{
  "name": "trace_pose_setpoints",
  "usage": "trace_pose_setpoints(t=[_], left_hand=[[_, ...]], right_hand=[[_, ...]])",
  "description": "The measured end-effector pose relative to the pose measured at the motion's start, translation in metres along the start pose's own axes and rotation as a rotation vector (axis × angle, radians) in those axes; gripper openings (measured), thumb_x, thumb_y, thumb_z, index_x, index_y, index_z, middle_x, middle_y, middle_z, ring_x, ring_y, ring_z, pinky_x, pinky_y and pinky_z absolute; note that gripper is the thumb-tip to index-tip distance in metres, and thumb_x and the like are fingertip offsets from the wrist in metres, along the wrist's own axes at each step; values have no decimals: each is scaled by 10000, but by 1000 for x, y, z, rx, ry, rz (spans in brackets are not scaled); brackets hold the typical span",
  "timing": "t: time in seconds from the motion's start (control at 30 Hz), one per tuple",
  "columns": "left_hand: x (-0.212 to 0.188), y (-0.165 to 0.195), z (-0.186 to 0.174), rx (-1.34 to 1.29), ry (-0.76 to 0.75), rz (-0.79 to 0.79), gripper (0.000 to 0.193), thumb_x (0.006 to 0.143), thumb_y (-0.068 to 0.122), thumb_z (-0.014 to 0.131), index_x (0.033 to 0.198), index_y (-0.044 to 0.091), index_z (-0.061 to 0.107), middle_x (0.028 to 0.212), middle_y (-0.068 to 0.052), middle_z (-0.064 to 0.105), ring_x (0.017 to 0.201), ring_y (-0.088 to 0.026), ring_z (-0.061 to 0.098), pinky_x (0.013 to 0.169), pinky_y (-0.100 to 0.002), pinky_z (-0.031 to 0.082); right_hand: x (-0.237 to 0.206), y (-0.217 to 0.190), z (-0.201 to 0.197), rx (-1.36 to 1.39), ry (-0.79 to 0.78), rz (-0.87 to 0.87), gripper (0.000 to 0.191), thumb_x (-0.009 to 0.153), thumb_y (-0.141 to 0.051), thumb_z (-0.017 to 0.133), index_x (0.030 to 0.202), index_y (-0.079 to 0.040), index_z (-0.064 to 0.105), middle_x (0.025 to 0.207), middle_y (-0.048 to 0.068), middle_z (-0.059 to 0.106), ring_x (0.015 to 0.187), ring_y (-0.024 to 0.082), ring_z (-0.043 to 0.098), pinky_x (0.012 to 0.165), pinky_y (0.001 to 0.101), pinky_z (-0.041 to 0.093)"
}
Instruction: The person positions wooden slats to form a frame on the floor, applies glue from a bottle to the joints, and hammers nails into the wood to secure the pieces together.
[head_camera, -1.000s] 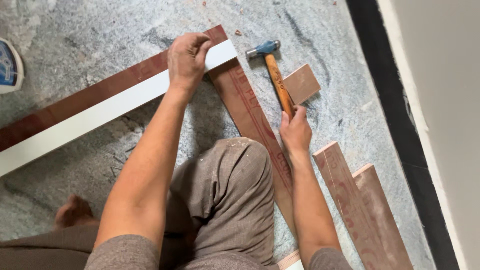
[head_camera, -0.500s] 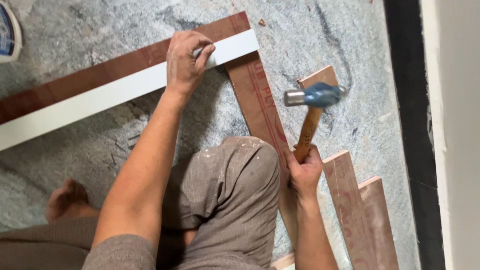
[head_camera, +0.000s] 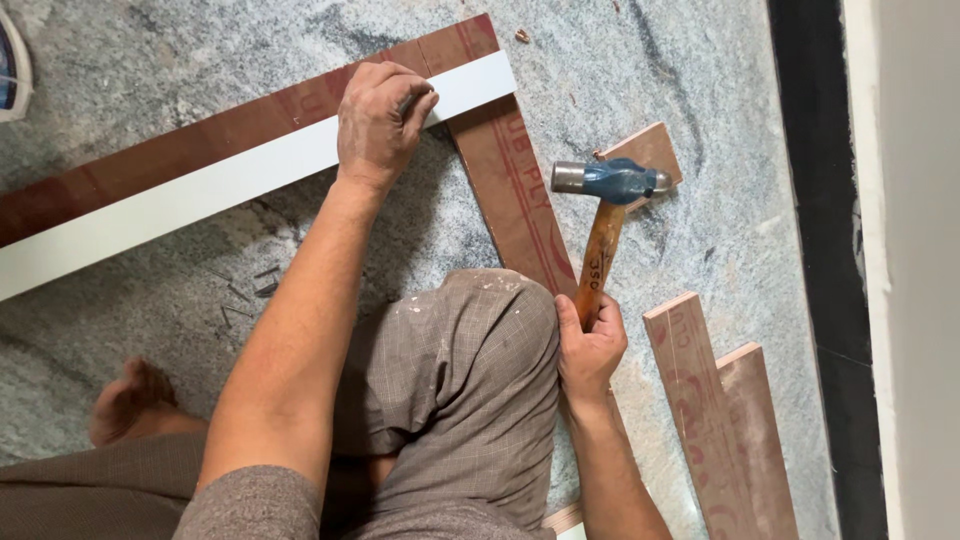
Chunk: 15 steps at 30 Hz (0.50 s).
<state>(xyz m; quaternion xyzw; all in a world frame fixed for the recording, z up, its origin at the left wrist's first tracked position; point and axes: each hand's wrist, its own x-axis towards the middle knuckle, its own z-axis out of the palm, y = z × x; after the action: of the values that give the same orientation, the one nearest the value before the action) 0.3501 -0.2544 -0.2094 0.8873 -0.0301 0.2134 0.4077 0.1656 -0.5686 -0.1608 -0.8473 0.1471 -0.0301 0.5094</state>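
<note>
Hammer (head_camera: 605, 225): blue-painted metal head with a bare steel striking face, worn orange wooden handle. Long axis runs nearly straight away from the person, head at the far end, face turned left. It sits just right of the brown plywood strip (head_camera: 512, 190), above the speckled grey stone floor (head_camera: 690, 60).

Right hand (head_camera: 590, 350): fingers wrapped fully round the handle's near end.

Left hand (head_camera: 380, 125): fingers curled and pinched at the far edge of the white-edged board (head_camera: 200, 195), left of the hammer; whether they hold something small cannot be told.

Small square plywood offcut (head_camera: 650, 150): behind the hammer head.

Two short plywood lengths (head_camera: 725, 430): near right of the hammer, side by side.
</note>
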Motion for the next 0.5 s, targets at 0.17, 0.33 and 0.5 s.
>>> trace_pose_setpoints(t=[0.17,0.33,0.5], left_hand=[[-1,-2,2,43,-39,-23,54,909,141,818,918,105,778,1014,-15,730,992,-233,652,888,-363,538],[0,-4,6,39,-78,-75,47,915,157,830,903,128,794,1015,5,726,988,-202,644,900,-338,542],[-1,-5,5,39,-74,-77,43,890,146,841,893,127,802,1017,7,713,997,-203,635,893,-336,541]], right_hand=[[10,-15,-2,158,-26,60,264,982,-129,712,1187,23,642,851,5,619,725,75,538,648,221,438],[33,-54,-15,83,-245,-274,273,1051,-82,642,1283,15,536,1040,68,665,907,114,665,804,260,570],[55,-94,-3,-239,-273,-370,467,1011,-76,665,1449,-87,502,1143,162,753,1058,199,767,865,324,612]])
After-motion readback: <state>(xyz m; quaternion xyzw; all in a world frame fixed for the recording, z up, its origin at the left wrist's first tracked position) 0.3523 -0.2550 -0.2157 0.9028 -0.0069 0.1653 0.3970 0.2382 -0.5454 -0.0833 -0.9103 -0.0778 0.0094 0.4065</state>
